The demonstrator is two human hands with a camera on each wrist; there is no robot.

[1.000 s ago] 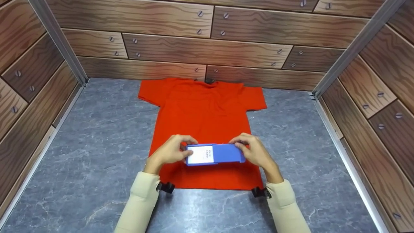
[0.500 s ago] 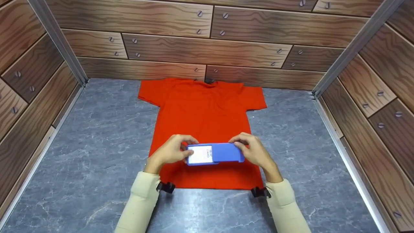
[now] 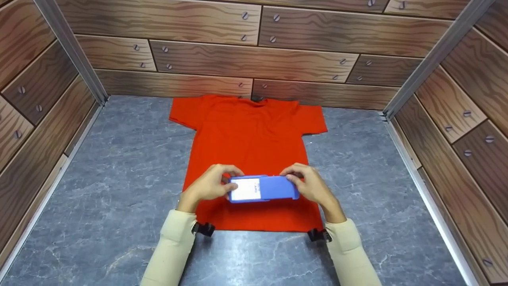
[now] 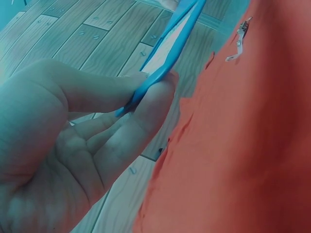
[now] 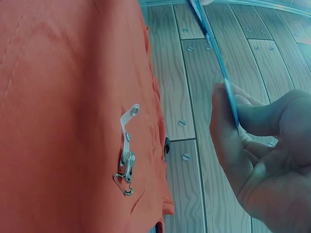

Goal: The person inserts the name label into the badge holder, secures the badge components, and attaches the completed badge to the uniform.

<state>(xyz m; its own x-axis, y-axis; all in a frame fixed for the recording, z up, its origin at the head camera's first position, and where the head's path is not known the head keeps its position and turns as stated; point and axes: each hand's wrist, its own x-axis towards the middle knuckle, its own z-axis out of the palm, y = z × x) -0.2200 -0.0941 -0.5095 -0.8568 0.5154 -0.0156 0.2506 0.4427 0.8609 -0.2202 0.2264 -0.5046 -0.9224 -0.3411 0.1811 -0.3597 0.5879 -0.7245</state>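
A blue ID card holder (image 3: pixel 278 187) is held level above the lower part of a red T-shirt (image 3: pixel 250 147). A white card (image 3: pixel 246 190) shows in its left half; a plain blue section covers the right. My left hand (image 3: pixel 208 184) pinches the left end, thumb on the card side, as the left wrist view also shows. At the other end my right hand (image 3: pixel 311 184) pinches the blue section between thumb and fingers. In the right wrist view a badge clip with a clear strap (image 5: pixel 127 158) lies on the shirt, below the holder; the head view does not show it.
The shirt is spread flat on a grey marbled surface (image 3: pixel 131 159), its collar towards the back wall (image 3: pixel 206 59). Wood-patterned panels also rise on the left and right. A small dark object (image 3: pixel 257 98) sits at the collar.
The holder's right section has shifted very slightly to the left. Both hands keep their pinch on the two ends and hardly move.
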